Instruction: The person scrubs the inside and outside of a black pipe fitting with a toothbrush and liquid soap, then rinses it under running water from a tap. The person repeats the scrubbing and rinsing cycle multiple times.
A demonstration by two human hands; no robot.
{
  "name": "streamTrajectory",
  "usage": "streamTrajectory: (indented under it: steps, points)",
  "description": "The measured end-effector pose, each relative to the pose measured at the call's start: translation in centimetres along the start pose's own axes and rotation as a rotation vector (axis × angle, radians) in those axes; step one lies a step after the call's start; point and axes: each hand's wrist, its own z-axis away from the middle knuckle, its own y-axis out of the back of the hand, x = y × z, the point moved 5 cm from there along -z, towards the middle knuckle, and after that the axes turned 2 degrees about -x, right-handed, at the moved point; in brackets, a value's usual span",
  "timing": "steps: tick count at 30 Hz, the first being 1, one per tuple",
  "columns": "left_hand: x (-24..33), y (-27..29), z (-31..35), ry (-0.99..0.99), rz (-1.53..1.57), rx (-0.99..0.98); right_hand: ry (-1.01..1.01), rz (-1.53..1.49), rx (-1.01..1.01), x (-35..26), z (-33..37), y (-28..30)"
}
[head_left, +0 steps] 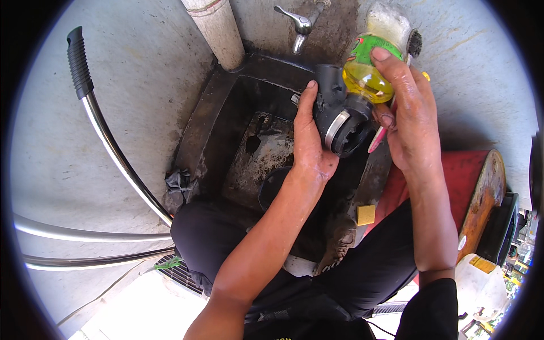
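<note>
Over a dark stone basin (205, 122), my left hand (309, 136) is closed around a black tubular fitting (327, 107) with a silver band clamp (338, 127) near its lower end. My right hand (412, 105) grips a clear bottle (368, 79) with a green label and yellow liquid, tipped with its neck down. The bottle's dark neck end is right beside the fitting; whether they touch I cannot tell. Below the right fingers shows a slim pink handle (377, 139); its other end is hidden by the hand.
A lever tap (301, 24) juts from the wall above the basin, next to a pale pipe (218, 34). Inside the basin is a dark round bowl (273, 184). A yellow sponge (366, 215) lies on the right rim, near a red drum (405, 175). A black-gripped metal tube (113, 133) stands left.
</note>
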Motion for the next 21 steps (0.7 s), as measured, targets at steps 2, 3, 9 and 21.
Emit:
streamTrajectory:
  steps: [2,3,9,21]
  points:
    - [0.2,0.2,-0.3,-0.035,-0.047,0.003,-0.013,-0.011,0.006,0.1,0.0,-0.1]
    - [0.3,0.2,-0.5,-0.048,-0.070,0.003,-0.020,-0.015,0.012,0.2,0.1,0.0]
    - [-0.1,0.7,-0.7,-0.045,0.101,-0.002,-0.017,-0.017,-0.017,0.2,0.3,-0.5]
    - [-0.4,0.0,-0.7,-0.050,-0.016,-0.011,-0.036,0.059,-0.012,0.8,-0.1,0.1]
